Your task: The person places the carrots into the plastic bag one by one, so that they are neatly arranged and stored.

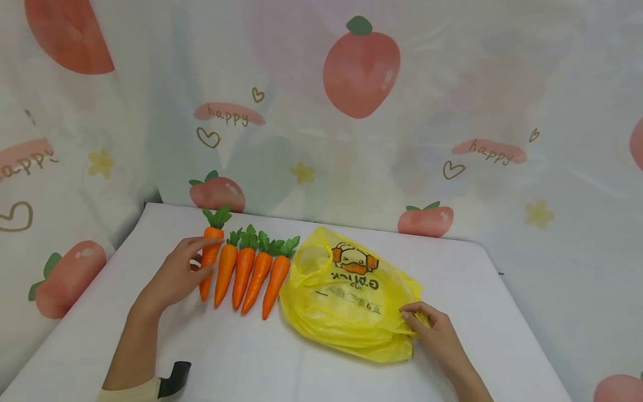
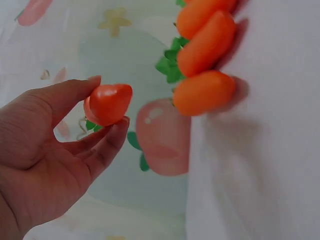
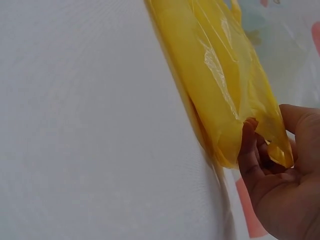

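My left hand (image 1: 176, 273) pinches a carrot (image 1: 210, 252) with green leaves between thumb and fingers, at the left end of a row. In the left wrist view this carrot (image 2: 108, 104) points its tip toward the camera, raised off the table. Several more carrots (image 1: 244, 273) lie side by side to its right, leaves toward the back wall. A yellow plastic bag (image 1: 346, 329) with a duck print lies right of the row, its opening facing the carrots. At the bag's right end my right hand (image 1: 436, 332) pinches the thin plastic; in the right wrist view the fingers (image 3: 248, 142) curl about its corner.
A white-covered table (image 1: 241, 357) carries everything. Behind and at the sides hang pale curtains (image 1: 311, 128) printed with fruit, hearts and the word happy. A black strap piece (image 1: 174, 379) sticks out at the left sleeve (image 1: 132, 392).
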A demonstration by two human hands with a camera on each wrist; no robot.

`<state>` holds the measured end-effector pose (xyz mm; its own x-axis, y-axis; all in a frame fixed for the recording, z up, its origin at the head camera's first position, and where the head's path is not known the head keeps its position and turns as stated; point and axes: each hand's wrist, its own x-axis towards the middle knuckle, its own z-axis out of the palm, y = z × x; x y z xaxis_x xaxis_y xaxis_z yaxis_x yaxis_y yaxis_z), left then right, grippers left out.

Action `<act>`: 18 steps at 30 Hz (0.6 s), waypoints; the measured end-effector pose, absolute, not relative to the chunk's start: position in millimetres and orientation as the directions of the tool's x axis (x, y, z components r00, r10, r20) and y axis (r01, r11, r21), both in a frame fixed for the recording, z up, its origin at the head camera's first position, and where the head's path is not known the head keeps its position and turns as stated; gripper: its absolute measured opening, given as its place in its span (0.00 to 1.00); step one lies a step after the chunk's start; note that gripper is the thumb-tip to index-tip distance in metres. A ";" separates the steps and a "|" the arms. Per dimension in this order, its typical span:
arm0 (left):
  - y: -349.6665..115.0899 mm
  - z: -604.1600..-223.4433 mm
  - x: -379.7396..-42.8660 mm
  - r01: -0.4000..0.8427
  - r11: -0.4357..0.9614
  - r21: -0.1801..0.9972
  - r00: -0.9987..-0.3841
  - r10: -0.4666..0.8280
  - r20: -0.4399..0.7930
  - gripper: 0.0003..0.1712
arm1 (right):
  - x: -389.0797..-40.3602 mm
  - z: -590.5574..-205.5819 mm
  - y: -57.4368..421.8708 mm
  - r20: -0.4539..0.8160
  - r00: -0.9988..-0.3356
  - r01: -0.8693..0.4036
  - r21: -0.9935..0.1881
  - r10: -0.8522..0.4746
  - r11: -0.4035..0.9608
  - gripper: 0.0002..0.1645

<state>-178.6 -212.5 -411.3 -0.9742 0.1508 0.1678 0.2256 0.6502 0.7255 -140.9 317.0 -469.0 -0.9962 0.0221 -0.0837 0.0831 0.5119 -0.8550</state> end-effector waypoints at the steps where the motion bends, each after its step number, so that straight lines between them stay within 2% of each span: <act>1: -208.9 -407.8 -177.2 0.243 0.644 0.725 -0.970 0.153 0.188 0.30 | -140.9 -469.0 317.1 -0.082 -0.996 0.081 -0.858 0.019 0.508 0.17; 5: -194.0 -396.8 -173.4 0.293 0.615 0.732 -0.956 0.169 0.241 0.31 | -141.9 -469.7 317.2 -0.081 -0.997 0.077 -0.860 0.014 0.504 0.17; 10: -177.9 -392.7 -170.6 0.290 0.572 0.767 -0.957 0.177 0.230 0.31 | -142.1 -469.3 316.8 -0.102 -0.994 0.106 -0.861 0.035 0.497 0.19; 18: -153.9 -389.1 -168.6 0.261 0.355 0.898 -0.964 0.146 0.222 0.31 | -141.6 -467.9 313.8 -0.067 -0.996 0.086 -0.860 0.056 0.503 0.18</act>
<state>-168.6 -153.9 -389.1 -0.9640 0.1463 0.2222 0.2608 0.3553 0.8976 -141.6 313.8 -467.9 -0.9962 0.0561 -0.0668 0.0860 0.5029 -0.8600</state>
